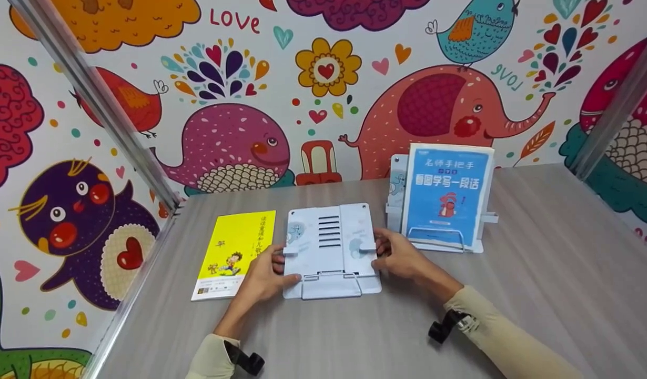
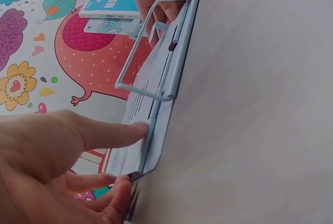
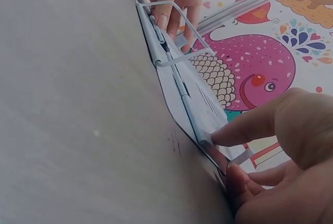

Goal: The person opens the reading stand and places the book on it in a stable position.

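Observation:
A white book stand (image 1: 304, 231) with slots, side clips and a folding wire rest lies nearly flat on the table in the head view. My left hand (image 1: 264, 276) grips its left edge, the thumb pressed on the front face near the lower ledge and the other fingers at the side. On the opposite edge, my right hand (image 1: 402, 257) pinches the stand the same way. In the left wrist view the wire rest (image 2: 136, 52) sticks up from the lower ledge. The right wrist view shows my right thumb (image 3: 244, 126) on the panel, with fingertips under its rim.
To the left lies a yellow book (image 1: 236, 237), partly behind my left hand. At the back right, a blue book (image 1: 445, 181) leans upright on a second stand (image 1: 396, 184). A cartoon-printed wall (image 1: 334, 121) and metal posts (image 1: 100, 97) border the table (image 1: 407, 326).

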The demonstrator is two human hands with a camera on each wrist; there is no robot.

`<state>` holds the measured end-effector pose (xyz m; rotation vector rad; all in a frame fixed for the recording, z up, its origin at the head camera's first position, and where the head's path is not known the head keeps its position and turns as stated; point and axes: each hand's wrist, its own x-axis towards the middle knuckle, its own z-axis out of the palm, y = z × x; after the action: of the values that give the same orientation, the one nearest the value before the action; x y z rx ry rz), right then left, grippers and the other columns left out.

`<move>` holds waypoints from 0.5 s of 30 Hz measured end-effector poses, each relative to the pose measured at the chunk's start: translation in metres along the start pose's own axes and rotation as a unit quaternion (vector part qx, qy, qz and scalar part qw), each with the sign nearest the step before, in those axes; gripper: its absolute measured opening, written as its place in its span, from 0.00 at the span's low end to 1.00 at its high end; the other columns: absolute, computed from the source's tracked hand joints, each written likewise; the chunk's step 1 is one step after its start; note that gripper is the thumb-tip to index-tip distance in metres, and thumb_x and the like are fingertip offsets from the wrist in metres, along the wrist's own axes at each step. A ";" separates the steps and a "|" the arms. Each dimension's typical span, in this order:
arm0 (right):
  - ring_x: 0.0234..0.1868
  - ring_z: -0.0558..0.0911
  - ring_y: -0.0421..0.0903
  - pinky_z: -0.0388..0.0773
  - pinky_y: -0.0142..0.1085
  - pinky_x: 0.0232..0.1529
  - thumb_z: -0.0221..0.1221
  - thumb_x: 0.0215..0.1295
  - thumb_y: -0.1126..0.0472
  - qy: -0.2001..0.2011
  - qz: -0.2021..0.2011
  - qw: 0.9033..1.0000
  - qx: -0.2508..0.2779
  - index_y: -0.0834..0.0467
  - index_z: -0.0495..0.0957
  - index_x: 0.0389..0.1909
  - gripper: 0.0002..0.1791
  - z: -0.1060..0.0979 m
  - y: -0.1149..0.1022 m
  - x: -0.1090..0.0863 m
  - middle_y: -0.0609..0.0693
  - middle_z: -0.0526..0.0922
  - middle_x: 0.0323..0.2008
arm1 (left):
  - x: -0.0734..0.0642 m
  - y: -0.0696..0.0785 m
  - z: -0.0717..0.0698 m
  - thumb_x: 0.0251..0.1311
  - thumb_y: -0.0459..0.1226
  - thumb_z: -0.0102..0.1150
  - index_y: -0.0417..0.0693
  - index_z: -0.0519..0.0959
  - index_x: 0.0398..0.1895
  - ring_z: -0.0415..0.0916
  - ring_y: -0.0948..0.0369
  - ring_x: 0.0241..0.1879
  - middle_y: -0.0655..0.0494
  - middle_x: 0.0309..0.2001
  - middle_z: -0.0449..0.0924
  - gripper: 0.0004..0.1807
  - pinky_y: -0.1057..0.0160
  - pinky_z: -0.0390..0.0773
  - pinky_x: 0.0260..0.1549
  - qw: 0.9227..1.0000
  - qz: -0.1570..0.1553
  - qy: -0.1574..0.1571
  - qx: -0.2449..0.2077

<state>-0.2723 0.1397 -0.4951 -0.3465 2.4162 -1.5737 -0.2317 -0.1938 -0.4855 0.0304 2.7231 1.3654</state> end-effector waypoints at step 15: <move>0.50 0.79 0.52 0.75 0.39 0.54 0.70 0.59 0.75 0.045 -0.020 0.998 0.030 0.55 0.63 0.81 0.48 0.008 0.000 -0.004 0.58 0.76 0.54 | 0.002 -0.002 0.004 0.55 0.29 0.81 0.42 0.70 0.75 0.72 0.52 0.46 0.46 0.48 0.72 0.44 0.59 0.72 0.47 0.998 0.003 0.050 -0.044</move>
<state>-0.2657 0.1339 -0.4976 -0.3218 2.4364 -1.7095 -0.2330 -0.1918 -0.4892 -0.0384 2.7407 1.5273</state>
